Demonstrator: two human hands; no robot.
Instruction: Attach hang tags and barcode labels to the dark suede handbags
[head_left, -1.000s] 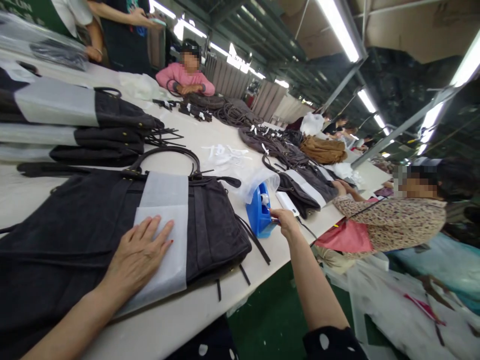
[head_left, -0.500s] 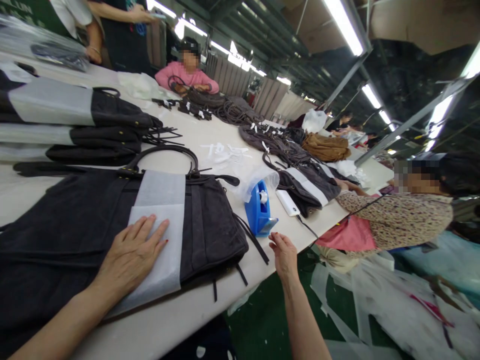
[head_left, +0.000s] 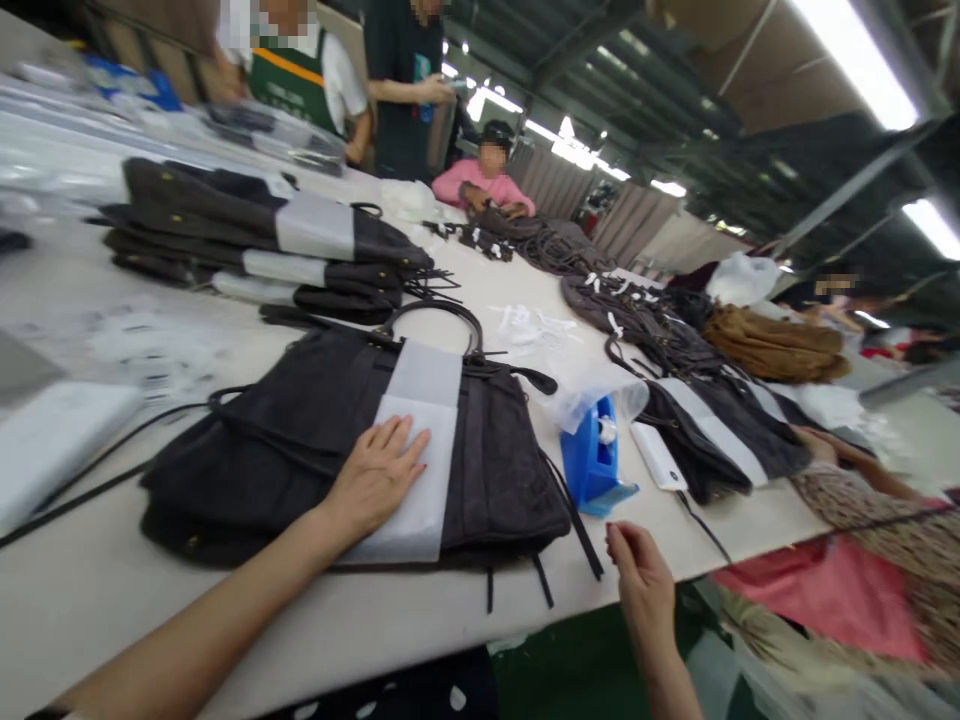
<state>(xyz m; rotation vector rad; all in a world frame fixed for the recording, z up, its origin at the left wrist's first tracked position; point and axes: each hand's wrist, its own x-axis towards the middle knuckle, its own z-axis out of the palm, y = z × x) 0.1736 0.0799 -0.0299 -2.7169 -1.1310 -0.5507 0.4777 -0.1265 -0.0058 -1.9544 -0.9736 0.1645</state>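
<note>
A dark suede handbag lies flat on the table, its looped handle on the far side. A white foam-like strip wraps its middle, one end overlapping. My left hand rests flat on that strip, fingers stretched out. Just in front of a blue tape dispenser, my right hand is closed in a pinch, apart from the dispenser. Whatever its fingertips hold, possibly a bit of tape, is too small to make out. Clear plastic film hangs over the dispenser's top.
Wrapped bags are stacked at the back left. A white rectangular device with a cord and more strapped bags lie at right, near a co-worker's arm. White scraps lie behind my bag. A white box stands at left.
The view has turned left, so the whole bag shows. My right hand is a little farther from the dispenser, its fingers still pinched. My left hand stays flat on the strip.
</note>
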